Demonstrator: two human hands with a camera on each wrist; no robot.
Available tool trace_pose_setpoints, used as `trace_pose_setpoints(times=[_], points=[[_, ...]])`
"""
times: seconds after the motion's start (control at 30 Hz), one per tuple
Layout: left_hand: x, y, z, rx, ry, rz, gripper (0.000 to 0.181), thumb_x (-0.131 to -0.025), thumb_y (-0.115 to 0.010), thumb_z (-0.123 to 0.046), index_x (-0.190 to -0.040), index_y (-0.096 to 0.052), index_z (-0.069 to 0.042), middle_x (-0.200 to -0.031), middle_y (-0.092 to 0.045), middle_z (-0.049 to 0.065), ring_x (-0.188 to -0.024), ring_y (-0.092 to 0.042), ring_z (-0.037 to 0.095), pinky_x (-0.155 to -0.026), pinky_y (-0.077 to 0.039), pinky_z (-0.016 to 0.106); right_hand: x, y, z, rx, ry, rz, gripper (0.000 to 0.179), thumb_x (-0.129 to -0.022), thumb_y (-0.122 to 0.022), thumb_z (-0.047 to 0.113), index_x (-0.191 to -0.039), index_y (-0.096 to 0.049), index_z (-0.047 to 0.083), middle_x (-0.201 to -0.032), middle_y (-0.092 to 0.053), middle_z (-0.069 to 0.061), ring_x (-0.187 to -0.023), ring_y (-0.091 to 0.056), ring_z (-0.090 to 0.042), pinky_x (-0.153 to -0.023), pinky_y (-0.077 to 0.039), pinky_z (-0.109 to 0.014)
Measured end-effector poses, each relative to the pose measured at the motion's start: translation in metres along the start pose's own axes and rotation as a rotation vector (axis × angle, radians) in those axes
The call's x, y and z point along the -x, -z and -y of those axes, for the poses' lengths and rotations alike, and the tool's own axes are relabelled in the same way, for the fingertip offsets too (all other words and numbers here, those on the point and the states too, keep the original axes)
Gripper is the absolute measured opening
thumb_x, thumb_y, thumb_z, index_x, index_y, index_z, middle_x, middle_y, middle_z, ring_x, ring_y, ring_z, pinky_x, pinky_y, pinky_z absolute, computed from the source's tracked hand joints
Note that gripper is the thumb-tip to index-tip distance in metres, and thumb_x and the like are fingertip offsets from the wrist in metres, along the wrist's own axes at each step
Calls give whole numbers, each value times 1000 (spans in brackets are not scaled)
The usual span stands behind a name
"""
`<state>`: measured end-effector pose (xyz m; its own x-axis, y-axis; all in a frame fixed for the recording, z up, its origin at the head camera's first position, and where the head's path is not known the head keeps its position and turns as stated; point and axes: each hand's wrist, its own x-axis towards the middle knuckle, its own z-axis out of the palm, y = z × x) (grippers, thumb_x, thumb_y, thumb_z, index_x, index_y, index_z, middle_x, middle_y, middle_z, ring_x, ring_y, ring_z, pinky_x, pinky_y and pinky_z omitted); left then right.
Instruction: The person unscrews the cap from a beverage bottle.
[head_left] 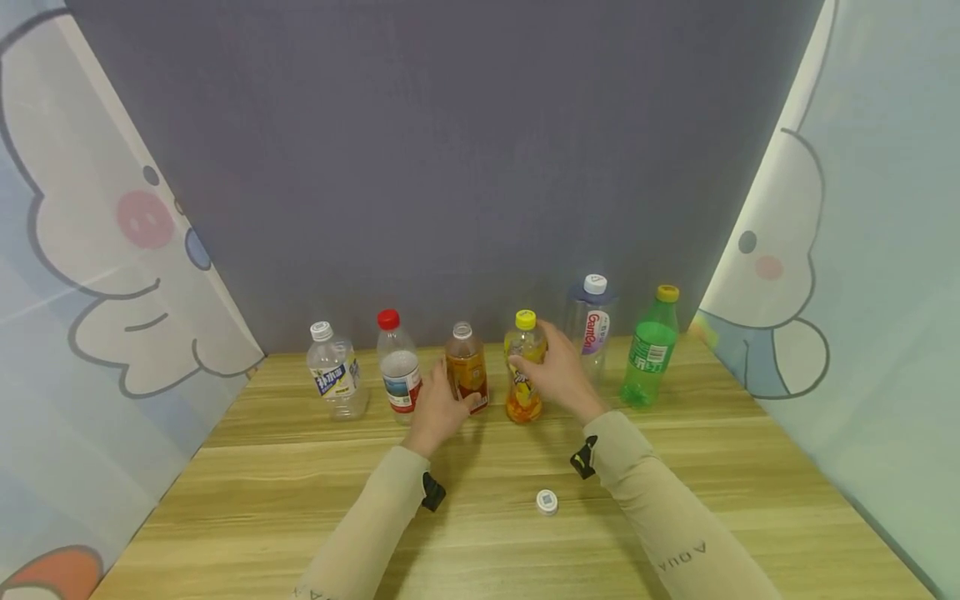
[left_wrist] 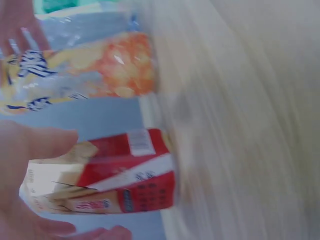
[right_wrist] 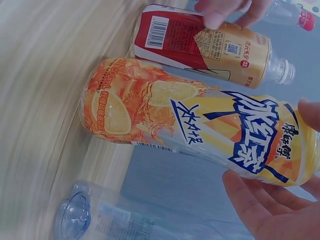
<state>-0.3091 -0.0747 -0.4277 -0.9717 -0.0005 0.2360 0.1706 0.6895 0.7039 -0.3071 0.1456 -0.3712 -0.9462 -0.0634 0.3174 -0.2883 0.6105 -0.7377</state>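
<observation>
A capless brown-drink bottle [head_left: 467, 371] with a gold and red label stands near the middle. My left hand [head_left: 438, 404] is at its left side, fingers spread and thumb at the label; in the left wrist view the lower fingers lie apart from the bottle [left_wrist: 105, 172]. To its right stands an iced tea bottle [head_left: 522, 392] with a yellow cap and orange-yellow label. My right hand [head_left: 558, 371] holds it from the right, thumb across the front and fingers along the other side, as the right wrist view shows around its label [right_wrist: 200, 125].
A white-capped bottle [head_left: 337, 379] and a red-capped bottle [head_left: 400, 375] stand to the left. Farther right are a tall clear bottle [head_left: 596, 325] and a green bottle [head_left: 650, 354]. A loose white cap [head_left: 547, 502] lies on the wooden table [head_left: 300, 500]. A grey panel [head_left: 450, 167] rises behind.
</observation>
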Motion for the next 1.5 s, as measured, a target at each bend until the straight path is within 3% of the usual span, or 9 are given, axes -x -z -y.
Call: trace_pose_setpoints(times=[0.17, 0.33, 0.6, 0.7, 0.8, 0.97, 1.2, 1.37, 1.5], points=[[14, 8, -6, 8, -12, 6, 68, -88, -80, -33, -137, -51, 4, -128, -58, 23, -115, -59, 42, -93, -49, 56, 7, 1, 2, -30, -5, 15, 84, -92, -74, 41, -155, -33, 5, -151, -43, -23, -128, -52, -42, -100, -47, -58], [24, 13, -13, -21, -69, 54, 48, -88, -79, -35, -119, -63, -2, -104, -70, 14, -89, -67, 30, -74, -53, 47, 13, 1, 2, -45, 15, 22, 84, -92, -74, 41, -156, -33, 4, -152, -43, -23, -130, -50, -43, -100, -47, -59], [33, 12, -17, -151, -107, 8, 39, -88, -77, -39, -102, -69, -4, -82, -67, 4, -69, -61, 19, -58, -48, 38, 19, 2, 3, -62, 37, 17, 83, -91, -75, 41, -154, -36, 5, -149, -47, -22, -129, -52, -41, -98, -50, -55], [35, 11, -19, -126, -131, 11, 41, -88, -77, -39, -103, -70, -2, -88, -70, 8, -74, -64, 22, -62, -50, 40, 21, 2, 4, -98, 54, 13, 80, -91, -77, 38, -153, -38, 5, -144, -52, -20, -126, -55, -38, -95, -53, -51], [36, 9, -20, -63, -134, 47, 50, -88, -76, -41, -115, -69, 0, -105, -72, 14, -92, -68, 30, -76, -54, 47, 23, 2, 4, -126, 79, 10, 78, -91, -77, 36, -152, -39, 5, -141, -54, -19, -125, -56, -37, -96, -53, -50], [40, 6, -20, 6, -119, 107, 72, -89, -74, -50, -136, -58, 2, -130, -64, 20, -118, -60, 40, -95, -49, 56, 28, 4, 8, -172, 105, 13, 79, -91, -78, 34, -152, -39, 4, -137, -56, -20, -124, -56, -38, -95, -53, -50], [46, 6, -23, 76, -123, 122, 92, -83, -71, -68, -145, -50, -4, -138, -59, 17, -126, -56, 38, -99, -46, 57, 37, 8, 15, -191, 100, 30, 80, -91, -77, 39, -153, -39, 6, -134, -57, -16, -114, -63, -37, -88, -57, -45], [49, 6, -24, 144, -194, 132, 93, -82, -73, -66, -148, -46, -7, -140, -58, 13, -127, -56, 32, -101, -46, 54, 44, 9, 19, -210, 98, 51, 79, -92, -76, 41, -153, -39, 9, -131, -58, -16, -113, -64, -39, -84, -58, -44], [52, 7, -24, 150, -207, 133, 94, -81, -75, -65, -151, -43, -13, -143, -55, 9, -129, -54, 28, -103, -45, 53, 50, 8, 23, -247, 107, 57, 75, -91, -77, 40, -150, -42, 10, -128, -62, -15, -112, -65, -36, -83, -59, -42]])
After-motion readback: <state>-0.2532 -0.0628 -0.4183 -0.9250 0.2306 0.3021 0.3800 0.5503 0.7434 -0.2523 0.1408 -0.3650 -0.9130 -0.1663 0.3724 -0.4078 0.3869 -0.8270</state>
